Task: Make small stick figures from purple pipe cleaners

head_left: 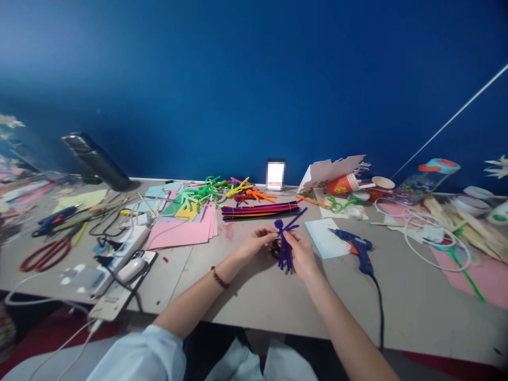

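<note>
A purple pipe-cleaner figure (pixel 284 238) with a round looped head and several dangling strands hangs between my two hands over the grey table (pixel 246 296). My left hand (pixel 257 242) pinches the figure near its head from the left. My right hand (pixel 300 253) grips the figure's middle from the right, fingers closed round the strands. A bundle of straight pipe cleaners (pixel 260 210) in purple, orange and red lies just beyond my hands. A beaded bracelet (pixel 219 278) circles my left wrist.
A blue glue gun (pixel 357 247) with a black cord lies right of my hands on light paper. Pink paper sheets (pixel 186 232), finished colourful figures (pixel 222 191), red scissors (pixel 45 255), a power strip (pixel 123 248), paper cups (pixel 349 184) and white cable (pixel 432 238) crowd the table.
</note>
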Demonstrator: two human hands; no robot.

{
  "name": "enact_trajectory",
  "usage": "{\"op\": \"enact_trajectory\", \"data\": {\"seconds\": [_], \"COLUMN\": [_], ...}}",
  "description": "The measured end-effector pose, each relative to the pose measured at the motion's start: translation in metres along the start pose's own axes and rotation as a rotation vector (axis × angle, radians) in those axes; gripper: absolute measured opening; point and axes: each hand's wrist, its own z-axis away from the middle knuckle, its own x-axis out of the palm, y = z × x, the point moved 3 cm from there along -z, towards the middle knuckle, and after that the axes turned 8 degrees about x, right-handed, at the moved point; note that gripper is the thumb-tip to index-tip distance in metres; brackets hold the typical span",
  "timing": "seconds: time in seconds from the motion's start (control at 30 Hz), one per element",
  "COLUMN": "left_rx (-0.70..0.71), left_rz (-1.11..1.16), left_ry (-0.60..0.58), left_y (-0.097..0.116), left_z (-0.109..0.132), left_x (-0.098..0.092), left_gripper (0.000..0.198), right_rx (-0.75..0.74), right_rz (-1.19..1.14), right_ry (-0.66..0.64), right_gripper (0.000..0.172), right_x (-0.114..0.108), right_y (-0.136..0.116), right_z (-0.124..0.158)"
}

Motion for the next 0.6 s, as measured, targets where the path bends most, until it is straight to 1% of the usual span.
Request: {"op": "enact_trajectory", "data": {"seconds": [0.17, 0.3, 0.43, 0.5, 0.6], "left_rx": [0.005, 0.047, 0.039, 0.021, -0.007], "left_rz": [-0.095, -0.166, -0.196, -0.174, -0.097], "left_ry": [0.032, 0.007, -0.029, -0.052, -0.056], "left_y": [0.000, 0.006, 0.010, 0.010, 0.007], "left_z": [0.001, 0.002, 0.003, 0.003, 0.002], "left_x": [0.000, 0.001, 0.000, -0.001, -0.002], "left_gripper": [0.030, 0.030, 0.030, 0.027, 0.024], "right_rx": [-0.058, -0.145, -0.213, -0.202, -0.102], "right_rz": [0.136, 0.264, 0.416, 0.434, 0.300], "right_ry": [0.014, 0.027, 0.012, -0.007, -0.040], "right_gripper": [0.033, 0.032, 0.032, 0.031, 0.030], "right_x": [0.000, -0.003, -0.005, -0.004, -0.002], "right_y": [0.001, -0.001, -0.005, -0.006, -0.004], "right_z": [-0.001, -0.001, -0.002, -0.002, -0.001]}}
